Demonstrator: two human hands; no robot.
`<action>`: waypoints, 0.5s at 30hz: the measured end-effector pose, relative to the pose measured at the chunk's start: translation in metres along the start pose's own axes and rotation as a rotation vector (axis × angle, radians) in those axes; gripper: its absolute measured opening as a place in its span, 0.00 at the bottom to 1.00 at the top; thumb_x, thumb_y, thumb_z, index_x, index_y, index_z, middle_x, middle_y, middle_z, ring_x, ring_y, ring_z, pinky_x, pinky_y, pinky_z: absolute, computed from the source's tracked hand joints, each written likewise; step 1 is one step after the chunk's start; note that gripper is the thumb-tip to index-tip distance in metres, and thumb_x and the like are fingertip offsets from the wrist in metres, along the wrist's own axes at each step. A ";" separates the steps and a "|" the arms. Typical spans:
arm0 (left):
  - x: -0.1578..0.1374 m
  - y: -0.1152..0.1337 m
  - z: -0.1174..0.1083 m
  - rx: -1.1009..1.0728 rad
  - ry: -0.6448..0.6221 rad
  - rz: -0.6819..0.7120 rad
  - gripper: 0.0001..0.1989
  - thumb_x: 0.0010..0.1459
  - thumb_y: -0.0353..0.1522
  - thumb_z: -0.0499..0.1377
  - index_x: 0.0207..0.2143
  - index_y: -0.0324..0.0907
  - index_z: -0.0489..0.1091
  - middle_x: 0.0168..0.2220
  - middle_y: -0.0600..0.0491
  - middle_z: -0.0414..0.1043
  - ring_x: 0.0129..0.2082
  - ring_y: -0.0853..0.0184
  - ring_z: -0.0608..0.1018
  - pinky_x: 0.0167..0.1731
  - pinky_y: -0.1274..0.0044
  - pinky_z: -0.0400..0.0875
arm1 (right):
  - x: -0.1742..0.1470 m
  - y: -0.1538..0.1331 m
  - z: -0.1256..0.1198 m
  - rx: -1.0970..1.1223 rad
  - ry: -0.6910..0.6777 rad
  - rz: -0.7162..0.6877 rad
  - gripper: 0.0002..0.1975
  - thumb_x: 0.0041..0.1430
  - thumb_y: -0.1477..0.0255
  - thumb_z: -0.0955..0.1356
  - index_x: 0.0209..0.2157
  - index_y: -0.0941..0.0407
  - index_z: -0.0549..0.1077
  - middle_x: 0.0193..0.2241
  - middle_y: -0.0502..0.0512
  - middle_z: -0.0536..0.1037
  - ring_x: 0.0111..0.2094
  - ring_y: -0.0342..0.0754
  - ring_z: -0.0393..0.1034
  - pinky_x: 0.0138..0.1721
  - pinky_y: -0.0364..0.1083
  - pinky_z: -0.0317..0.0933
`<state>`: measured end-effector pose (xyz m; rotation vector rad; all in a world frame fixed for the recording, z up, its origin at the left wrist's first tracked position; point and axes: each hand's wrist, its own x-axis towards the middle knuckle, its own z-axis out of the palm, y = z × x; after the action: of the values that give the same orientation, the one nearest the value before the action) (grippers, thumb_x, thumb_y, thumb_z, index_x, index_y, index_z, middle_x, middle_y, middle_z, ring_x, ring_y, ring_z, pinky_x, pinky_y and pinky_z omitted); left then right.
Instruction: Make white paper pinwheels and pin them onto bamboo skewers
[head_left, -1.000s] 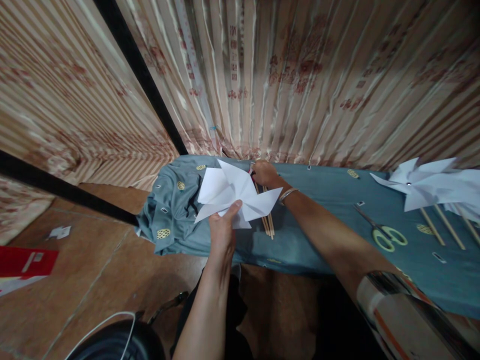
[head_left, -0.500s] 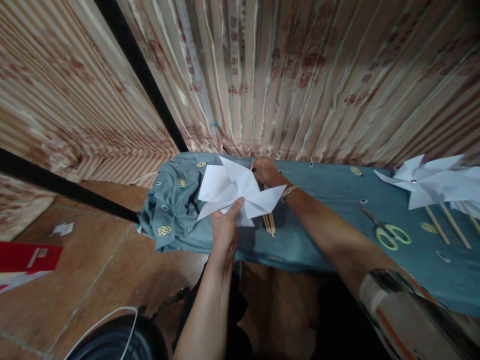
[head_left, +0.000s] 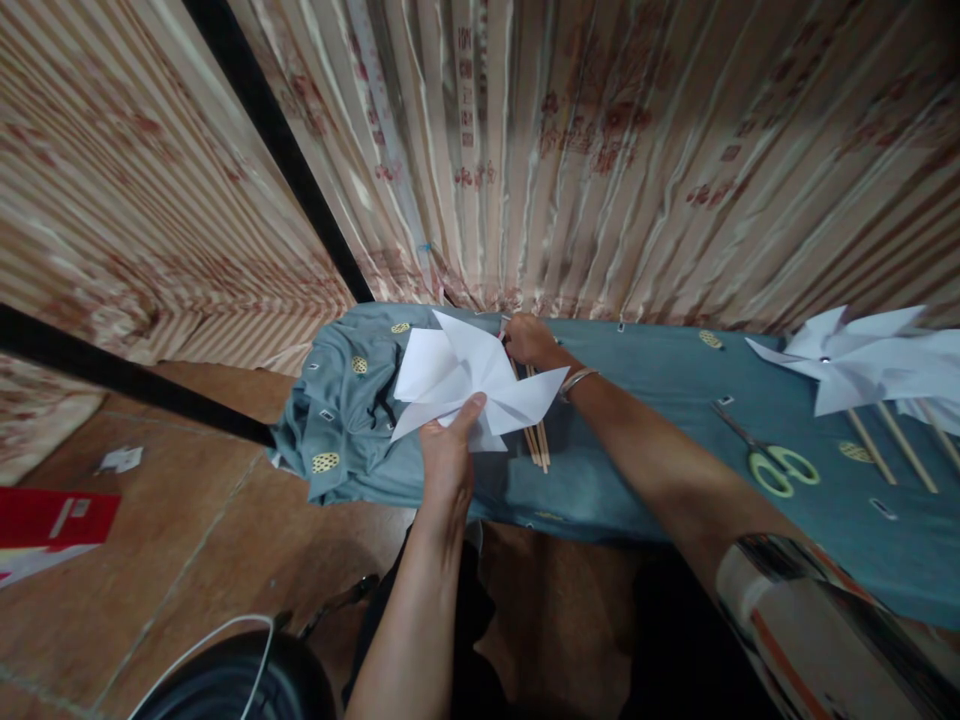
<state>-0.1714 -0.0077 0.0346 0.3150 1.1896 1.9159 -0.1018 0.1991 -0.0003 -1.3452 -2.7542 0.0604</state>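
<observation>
A white paper pinwheel (head_left: 469,365) is pinched at its middle by my left hand (head_left: 450,445), with the thumb on top. The pinwheel has no stick on it that I can see. Just beyond it, my right hand (head_left: 531,342) is closed near the back edge of the cloth-covered table; its fingertips are hidden, and what they hold cannot be made out. Several thin wooden sticks (head_left: 538,445) lie on the cloth between the pinwheel and my right forearm, their far ends partly covered by paper and hand.
Green-handled scissors (head_left: 780,468) lie to the right on the blue-green cloth (head_left: 645,360). Further right are several white pinwheels (head_left: 847,360) on wooden sticks. A patterned curtain (head_left: 570,150) hangs behind. A black pole (head_left: 277,140) rises at left; a dark bucket (head_left: 240,675) stands below.
Hardly anything differs. The whole view has shifted very slightly; both hands keep their places, the left still on the pinwheel and the right still by the back edge.
</observation>
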 end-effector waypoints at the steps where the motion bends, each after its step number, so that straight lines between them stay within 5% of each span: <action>1: 0.000 0.000 0.000 -0.001 0.000 0.002 0.25 0.37 0.30 0.72 0.41 0.36 0.75 0.44 0.42 0.80 0.46 0.56 0.81 0.50 0.69 0.73 | 0.000 0.000 -0.001 -0.002 -0.003 -0.001 0.18 0.57 0.80 0.62 0.46 0.70 0.76 0.47 0.74 0.77 0.50 0.60 0.70 0.50 0.50 0.60; 11: -0.001 0.000 0.001 0.011 0.019 -0.006 0.25 0.36 0.31 0.72 0.41 0.36 0.75 0.42 0.43 0.80 0.44 0.57 0.81 0.49 0.69 0.73 | 0.003 0.001 -0.005 -0.012 -0.037 -0.028 0.14 0.59 0.78 0.65 0.44 0.68 0.77 0.44 0.73 0.78 0.48 0.60 0.72 0.48 0.52 0.64; 15: 0.000 0.001 0.001 0.006 0.026 -0.013 0.26 0.35 0.30 0.72 0.41 0.35 0.75 0.43 0.42 0.80 0.46 0.56 0.81 0.49 0.68 0.73 | 0.004 0.003 0.001 -0.011 -0.028 -0.019 0.16 0.64 0.67 0.67 0.50 0.62 0.72 0.49 0.64 0.75 0.48 0.54 0.72 0.48 0.55 0.68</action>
<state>-0.1712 -0.0072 0.0354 0.2857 1.2121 1.9104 -0.1021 0.2035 -0.0012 -1.3314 -2.7942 0.0632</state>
